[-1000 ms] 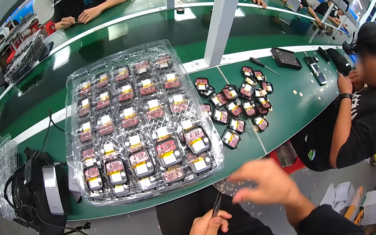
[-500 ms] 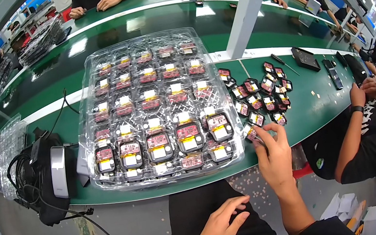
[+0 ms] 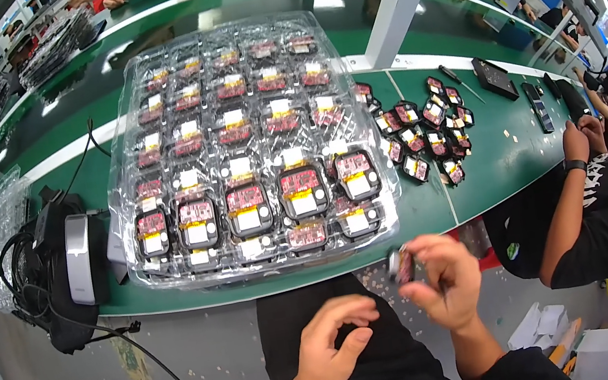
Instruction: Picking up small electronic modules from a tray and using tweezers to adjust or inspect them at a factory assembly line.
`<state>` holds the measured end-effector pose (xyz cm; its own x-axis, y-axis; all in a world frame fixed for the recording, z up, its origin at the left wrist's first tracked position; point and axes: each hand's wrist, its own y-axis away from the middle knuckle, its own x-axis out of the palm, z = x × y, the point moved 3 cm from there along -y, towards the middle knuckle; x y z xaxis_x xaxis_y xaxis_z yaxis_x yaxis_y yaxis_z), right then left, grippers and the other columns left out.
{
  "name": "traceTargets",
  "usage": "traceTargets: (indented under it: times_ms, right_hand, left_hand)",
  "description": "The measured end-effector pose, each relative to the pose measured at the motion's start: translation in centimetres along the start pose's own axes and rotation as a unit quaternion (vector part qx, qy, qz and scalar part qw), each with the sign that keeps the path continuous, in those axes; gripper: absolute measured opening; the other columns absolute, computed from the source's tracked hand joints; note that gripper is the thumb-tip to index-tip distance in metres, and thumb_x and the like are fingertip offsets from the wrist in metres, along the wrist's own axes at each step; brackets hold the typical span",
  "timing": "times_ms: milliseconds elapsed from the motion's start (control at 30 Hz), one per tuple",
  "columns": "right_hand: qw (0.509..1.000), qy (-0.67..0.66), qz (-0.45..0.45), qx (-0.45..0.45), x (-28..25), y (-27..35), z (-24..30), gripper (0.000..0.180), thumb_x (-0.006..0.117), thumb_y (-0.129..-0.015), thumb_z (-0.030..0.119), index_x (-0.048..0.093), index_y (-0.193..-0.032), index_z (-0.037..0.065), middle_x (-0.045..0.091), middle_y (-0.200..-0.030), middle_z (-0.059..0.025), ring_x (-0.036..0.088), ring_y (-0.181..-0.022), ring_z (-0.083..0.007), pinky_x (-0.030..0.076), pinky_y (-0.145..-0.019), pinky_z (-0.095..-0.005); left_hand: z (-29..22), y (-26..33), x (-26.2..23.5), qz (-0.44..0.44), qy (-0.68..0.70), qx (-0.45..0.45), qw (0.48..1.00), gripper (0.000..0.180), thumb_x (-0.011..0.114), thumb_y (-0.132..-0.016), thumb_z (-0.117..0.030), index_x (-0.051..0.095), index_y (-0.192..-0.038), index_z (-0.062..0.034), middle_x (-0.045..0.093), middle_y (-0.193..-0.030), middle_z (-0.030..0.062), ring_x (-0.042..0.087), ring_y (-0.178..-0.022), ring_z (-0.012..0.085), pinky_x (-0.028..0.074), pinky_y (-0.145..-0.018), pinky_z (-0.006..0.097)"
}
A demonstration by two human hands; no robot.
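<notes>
My right hand (image 3: 447, 282) pinches a small black device casing with a red circuit board (image 3: 402, 265), held tilted just off the table's front edge. Over my lap, my left hand (image 3: 337, 337) is empty, its fingers curved and the thumb apart. In front of me lies a stack of clear plastic trays (image 3: 131, 253), with similar open casings in its pockets. Several casings with red boards and white-and-yellow parts (image 3: 246, 208) sit in the row nearest me. To the right of the trays is a loose cluster of more such casings (image 3: 436, 143).
On the green table (image 3: 502, 158) lie a screwdriver (image 3: 461, 84), a black box (image 3: 495, 80) and a dark handheld device (image 3: 538, 109). A silver-fronted device (image 3: 79, 257) with black cables stands at left. A grey post (image 3: 399, 12) rises behind. A co-worker (image 3: 598, 215) sits at right.
My right hand has drawn one casing from the cluster back toward me, past the table edge. My left hand has shifted slightly left with its fingers more curved. The view has tilted a little.
</notes>
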<state>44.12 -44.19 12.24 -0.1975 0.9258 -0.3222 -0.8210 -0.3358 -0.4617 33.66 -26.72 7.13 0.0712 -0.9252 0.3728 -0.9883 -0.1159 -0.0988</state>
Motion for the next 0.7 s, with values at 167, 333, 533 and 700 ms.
traceTargets:
  times_ms: [167, 333, 533, 700]
  right_hand:
    - [0.987, -0.084, 0.129, 0.052, 3.4, 1.8, 1.5, 0.049, 0.092, -0.076, 0.017, 0.059, -0.109, 0.003, 0.072, -0.119, -0.0158, 0.034, -0.051, -0.0017, 0.036, -0.048, -0.0199]
    - [0.978, -0.075, 0.185, 0.060, 4.9, 1.5, 1.3, 0.059, 0.092, -0.076, 0.026, 0.055, -0.116, 0.003, 0.069, -0.116, -0.0131, 0.039, -0.053, -0.0053, 0.038, -0.048, -0.0221]
    - [0.963, 0.131, 0.230, -0.048, 5.8, 0.5, 1.9, 0.040, 0.081, -0.085, 0.016, 0.065, -0.118, 0.001, 0.057, -0.102, -0.0093, 0.064, -0.068, -0.0218, 0.054, -0.057, -0.0343]
    - [0.972, 0.137, 0.163, -0.101, 6.6, 0.9, 1.5, 0.032, 0.083, -0.079, 0.007, 0.071, -0.107, 0.000, 0.066, -0.087, -0.0085, 0.063, -0.062, -0.0225, 0.053, -0.053, -0.0333]
  left_hand:
    - [-1.0, -0.9, -0.1, -0.037, 0.061, 0.031, 0.997, 0.058, 0.076, -0.094, -0.024, 0.053, -0.139, 0.0052, 0.051, -0.139, 0.0171, 0.054, -0.125, 0.0231, 0.046, -0.104, 0.035]
    - [-0.6, 0.1, -1.6, -0.083, 0.027, 0.063, 0.994, 0.055, 0.078, -0.093, -0.022, 0.056, -0.135, 0.0070, 0.051, -0.137, 0.0169, 0.055, -0.126, 0.0251, 0.046, -0.104, 0.037]
    - [0.2, 1.4, -2.5, -0.167, 0.133, 0.034, 0.976, 0.056, 0.074, -0.094, -0.021, 0.054, -0.136, 0.0112, 0.054, -0.135, 0.0174, 0.061, -0.122, 0.0291, 0.048, -0.106, 0.039]
    - [0.1, 1.4, -3.0, -0.167, 0.163, 0.032, 0.972, 0.056, 0.073, -0.095, -0.020, 0.052, -0.136, 0.0117, 0.054, -0.136, 0.0180, 0.061, -0.125, 0.0317, 0.048, -0.107, 0.041]
